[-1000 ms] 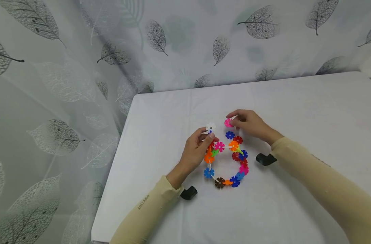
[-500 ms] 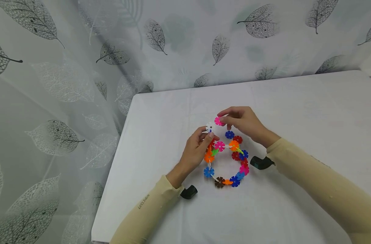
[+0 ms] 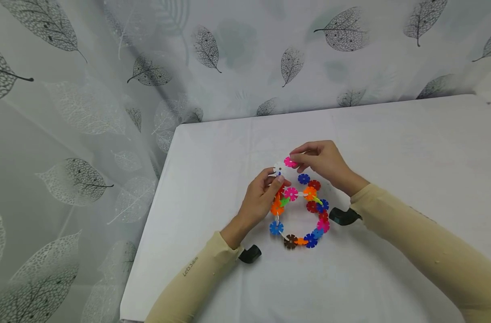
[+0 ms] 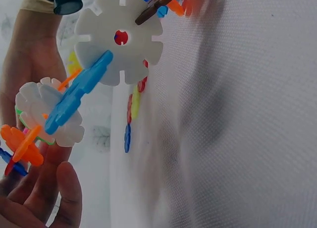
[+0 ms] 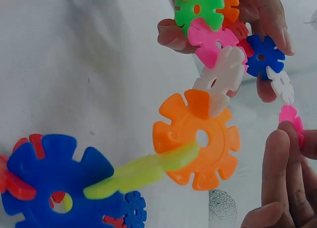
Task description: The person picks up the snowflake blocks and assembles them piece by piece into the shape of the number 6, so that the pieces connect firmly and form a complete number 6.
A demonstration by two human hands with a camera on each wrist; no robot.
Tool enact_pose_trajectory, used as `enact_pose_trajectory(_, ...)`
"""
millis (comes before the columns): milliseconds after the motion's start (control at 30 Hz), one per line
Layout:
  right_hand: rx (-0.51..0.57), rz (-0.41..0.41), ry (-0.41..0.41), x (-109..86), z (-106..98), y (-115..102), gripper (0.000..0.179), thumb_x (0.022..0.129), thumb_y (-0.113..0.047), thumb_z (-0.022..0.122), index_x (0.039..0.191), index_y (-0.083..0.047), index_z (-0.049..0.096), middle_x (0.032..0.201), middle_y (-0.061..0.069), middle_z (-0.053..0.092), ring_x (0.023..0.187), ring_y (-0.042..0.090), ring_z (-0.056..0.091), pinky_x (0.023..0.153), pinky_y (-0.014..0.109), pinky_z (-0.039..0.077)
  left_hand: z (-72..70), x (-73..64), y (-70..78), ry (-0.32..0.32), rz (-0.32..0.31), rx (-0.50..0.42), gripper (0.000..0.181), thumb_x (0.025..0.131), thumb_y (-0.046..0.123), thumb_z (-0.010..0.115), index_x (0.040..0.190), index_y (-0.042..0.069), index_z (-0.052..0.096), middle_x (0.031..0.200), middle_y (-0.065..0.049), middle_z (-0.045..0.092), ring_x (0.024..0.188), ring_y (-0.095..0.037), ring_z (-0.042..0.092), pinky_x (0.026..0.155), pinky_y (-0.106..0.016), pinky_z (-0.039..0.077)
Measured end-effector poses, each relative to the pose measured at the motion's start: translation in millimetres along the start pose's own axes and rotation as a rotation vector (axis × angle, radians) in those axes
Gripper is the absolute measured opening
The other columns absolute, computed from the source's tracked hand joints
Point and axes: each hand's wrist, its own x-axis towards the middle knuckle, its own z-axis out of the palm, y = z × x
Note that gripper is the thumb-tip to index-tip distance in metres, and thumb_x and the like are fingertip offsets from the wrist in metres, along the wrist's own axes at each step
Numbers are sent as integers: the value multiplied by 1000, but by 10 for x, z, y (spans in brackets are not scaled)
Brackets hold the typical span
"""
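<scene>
Colourful slotted interlocking discs are joined into a ring-shaped chain (image 3: 291, 242) in the head view. At its upper left my left hand (image 3: 256, 197) holds the chain between thumb and fingers. Above those fingertips stick out a dark blue disc (image 5: 265, 57) and a white disc (image 3: 279, 168). My right hand (image 3: 324, 161) pinches a pink disc (image 3: 289, 162) between thumb and fingertips, right beside the white disc. In the right wrist view the pink disc's edge is at the white disc's edge; whether their slots are joined I cannot tell.
A short branch ending in a blue disc (image 3: 304, 178) juts from the ring's upper right, below my right hand. Black wrist-camera mounts (image 3: 250, 254) hang at both sleeves. The white-covered table (image 3: 205, 179) meets a leaf-patterned curtain (image 3: 237, 54) at its back edge.
My right hand has moved left with the pink disc, bringing it from above the blue disc to beside the white one. The left hand keeps its place on the chain.
</scene>
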Motion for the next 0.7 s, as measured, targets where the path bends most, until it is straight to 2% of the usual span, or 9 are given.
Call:
enact_pose_trajectory(133, -8, 25, 7, -4, 7, -24, 39, 97, -37, 70, 116, -3, 73, 90, 9, 76, 80, 17, 74, 75, 35, 51, -9, -3, 1, 0, -17, -1, 36, 109, 21, 49, 138, 1, 50, 115, -17, 71, 98, -28, 68, 87, -29, 55)
enact_pose_trajectory(300, 0, 35, 8, -1, 10, -42, 40, 96, -37, 71, 115, -2, 73, 88, 9, 76, 78, 16, 74, 64, 31, 51, -9, -8, 11, 2, -25, 13, 37, 108, 22, 50, 139, 1, 50, 116, -16, 71, 100, -27, 69, 88, -28, 55)
enact_pose_trajectory(567, 23, 30, 8, -13, 23, -63, 43, 96, -40, 70, 115, -1, 73, 95, 10, 77, 82, 16, 74, 67, 30, 55, 3, -16, 19, 11, -9, 21, 35, 109, 20, 49, 139, 3, 51, 116, -16, 71, 106, -26, 67, 90, -27, 53)
enact_pose_trajectory(700, 49, 43, -17, -29, 15, -47, 47, 97, -43, 68, 118, -2, 72, 101, 10, 76, 88, 17, 74, 76, 32, 57, 13, 52, -173, 15, -6, 35, 37, 109, 25, 49, 140, 7, 50, 116, -11, 71, 106, -23, 66, 89, -28, 54)
